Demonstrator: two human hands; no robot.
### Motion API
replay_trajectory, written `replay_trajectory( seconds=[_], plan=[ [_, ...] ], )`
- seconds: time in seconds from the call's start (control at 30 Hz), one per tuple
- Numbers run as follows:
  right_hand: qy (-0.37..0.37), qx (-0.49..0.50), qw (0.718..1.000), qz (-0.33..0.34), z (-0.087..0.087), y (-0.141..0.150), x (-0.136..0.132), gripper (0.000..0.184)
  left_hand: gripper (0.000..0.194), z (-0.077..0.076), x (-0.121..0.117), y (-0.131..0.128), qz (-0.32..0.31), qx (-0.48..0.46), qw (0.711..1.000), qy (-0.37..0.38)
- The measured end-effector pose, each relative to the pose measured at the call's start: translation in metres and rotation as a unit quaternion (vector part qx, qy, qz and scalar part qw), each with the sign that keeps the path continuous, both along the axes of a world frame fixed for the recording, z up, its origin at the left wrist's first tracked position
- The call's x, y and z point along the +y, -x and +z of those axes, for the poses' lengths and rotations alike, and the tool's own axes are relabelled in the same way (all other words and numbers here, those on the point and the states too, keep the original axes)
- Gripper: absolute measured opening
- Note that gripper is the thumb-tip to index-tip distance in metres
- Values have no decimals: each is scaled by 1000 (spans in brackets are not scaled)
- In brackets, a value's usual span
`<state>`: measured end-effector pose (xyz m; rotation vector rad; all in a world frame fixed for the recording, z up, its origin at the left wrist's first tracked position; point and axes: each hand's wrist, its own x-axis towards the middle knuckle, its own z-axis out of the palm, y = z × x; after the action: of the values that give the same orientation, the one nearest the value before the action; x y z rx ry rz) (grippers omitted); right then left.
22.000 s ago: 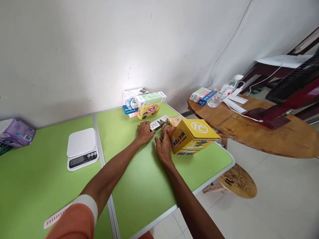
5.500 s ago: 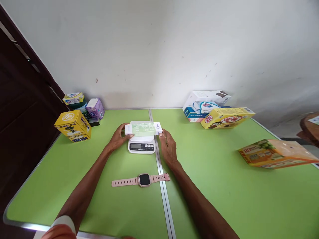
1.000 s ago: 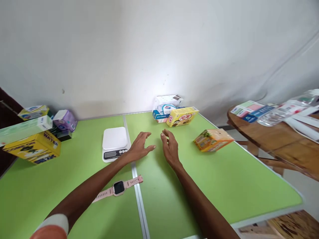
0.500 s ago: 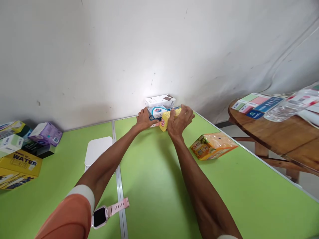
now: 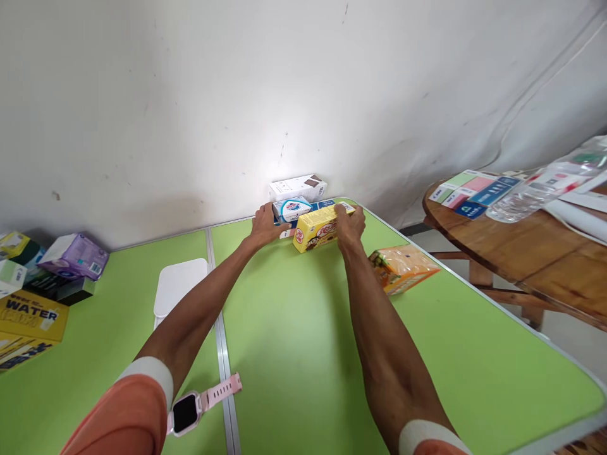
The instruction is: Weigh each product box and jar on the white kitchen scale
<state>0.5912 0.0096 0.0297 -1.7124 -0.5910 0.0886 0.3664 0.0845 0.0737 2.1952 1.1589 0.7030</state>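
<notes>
At the far edge of the green table, my right hand [image 5: 349, 225] grips the right end of a yellow snack box [image 5: 318, 226], thumb on the near side and fingers over the far end. Just behind it lies a white-and-blue box [image 5: 292, 207] on top of a dark blue box [image 5: 323, 204]. My left hand [image 5: 266, 225] is closed round the left end of the white-and-blue box, with its thumb stretched along the front. A white box [image 5: 298, 188] stands behind these, against the wall. Their undersides are partly hidden.
An orange packet [image 5: 403, 268] lies beside my right forearm. Left are a white lidded case [image 5: 180, 285], a pink-strapped watch [image 5: 186, 414], a purple box [image 5: 76, 256] and a yellow WATER box [image 5: 33, 322]. A wooden table [image 5: 531, 253] with a plastic bottle [image 5: 526, 193] stands right.
My right hand has slid to the yellow box's right end and closed on it, uncovering more of its front. My left hand stays at the white-and-blue box. The view has shifted slightly right.
</notes>
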Motion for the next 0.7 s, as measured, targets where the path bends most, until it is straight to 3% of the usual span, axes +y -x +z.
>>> replay_trajectory(
  seconds=[0.1,0.2,0.3,0.37,0.47,0.57,0.7],
  plan=[
    [-4,48,999,-18,-3,13,-14,45,80,-14,-30,14,27,-60,996,-56],
    [-19,31,999,2,-2,32,-27,50,85,-32,-68,29,-5,-81,992,-95],
    [-13,14,999,47,2,61,-41,58,81,-47,-95,40,-68,-73,995,-33],
    [-2,5,997,82,6,83,-52,66,69,-52,-104,48,-72,-94,992,33],
    [22,14,993,116,7,112,-73,79,53,-55,-111,68,-45,-117,988,88],
    [44,51,987,147,0,135,-95,89,49,-52,-122,96,-28,-71,993,88],
    [36,78,984,158,-6,167,-111,91,45,-37,-138,134,14,-56,995,82]
  ],
)
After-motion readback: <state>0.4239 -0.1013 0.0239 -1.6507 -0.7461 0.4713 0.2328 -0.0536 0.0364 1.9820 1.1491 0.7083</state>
